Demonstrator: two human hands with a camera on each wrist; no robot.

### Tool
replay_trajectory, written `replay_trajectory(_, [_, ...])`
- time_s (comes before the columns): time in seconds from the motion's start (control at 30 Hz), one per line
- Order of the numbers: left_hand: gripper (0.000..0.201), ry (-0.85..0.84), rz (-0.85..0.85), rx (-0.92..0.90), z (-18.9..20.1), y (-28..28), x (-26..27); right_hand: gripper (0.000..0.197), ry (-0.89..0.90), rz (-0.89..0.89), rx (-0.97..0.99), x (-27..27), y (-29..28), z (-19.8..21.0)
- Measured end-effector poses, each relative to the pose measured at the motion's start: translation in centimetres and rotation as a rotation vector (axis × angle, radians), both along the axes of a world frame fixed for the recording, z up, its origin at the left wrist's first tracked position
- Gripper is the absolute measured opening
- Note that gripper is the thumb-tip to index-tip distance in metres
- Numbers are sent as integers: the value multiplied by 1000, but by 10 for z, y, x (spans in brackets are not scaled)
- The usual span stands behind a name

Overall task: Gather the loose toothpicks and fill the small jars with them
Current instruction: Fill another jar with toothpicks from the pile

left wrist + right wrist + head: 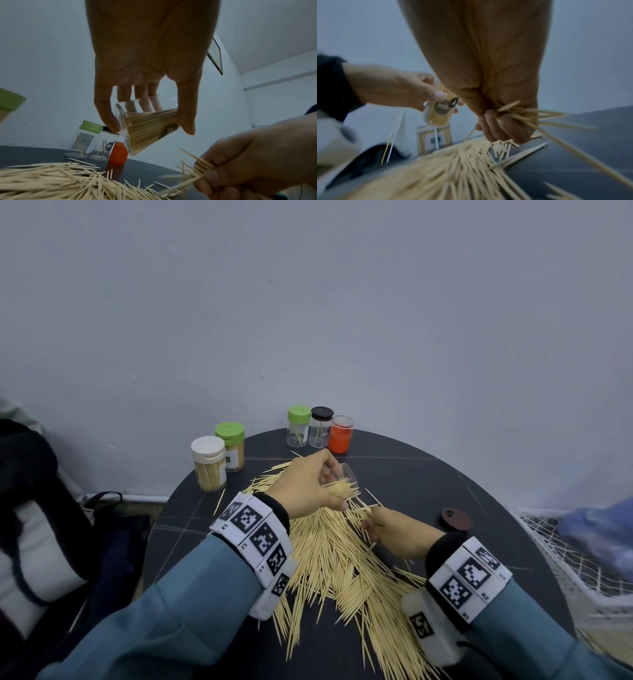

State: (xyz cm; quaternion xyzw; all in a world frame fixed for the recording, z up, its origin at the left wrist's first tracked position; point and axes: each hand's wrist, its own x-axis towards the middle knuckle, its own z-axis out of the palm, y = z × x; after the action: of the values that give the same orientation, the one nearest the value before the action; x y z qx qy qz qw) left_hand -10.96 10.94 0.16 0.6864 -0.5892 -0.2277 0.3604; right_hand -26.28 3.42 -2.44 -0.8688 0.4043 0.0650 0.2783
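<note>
At frame centre, the left hand (306, 485) grips a tilted, part-filled clear jar (344, 481); just below-right, the right hand (397, 530) clutches a toothpick bundle (518, 115) above the tabletop (428, 474) pile (342, 570).

Dim, flat light; wrist views blurred, edges warped.

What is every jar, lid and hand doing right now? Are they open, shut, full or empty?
Clear lidless jar: tilted, held, partly filled.
Left hand: grips that jar.
Right hand: clutches a toothpick bunch.
White-lidded jar: shut, full.
Two green-lidded jars: shut.
Black-lidded jar: shut, nearly empty.
Brown lid: off, on table.
</note>
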Motion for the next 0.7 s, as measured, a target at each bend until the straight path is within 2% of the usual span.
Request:
replay_trajectory(0.13, [41,9,23,-6,-2,-2,2,17,-296,-115,141,-1,-7,1])
replay_trajectory(0.27, [42,45,54,-1,-3,-3,3,24,-718,-253,251,10,-10,22])
replay_trajectory(0.47, [43,78,25,27,-2,-3,2,26,-1259,-228,254,34,-12,49])
replay_trajectory(0.6, [43,96,-9,21,-1,-2,1,25,-1420,-233,265,52,-7,47])
replay_trajectory(0.7, [43,132,-22,-5,0,-4,2,24,-1416,-235,226,57,-1,36])
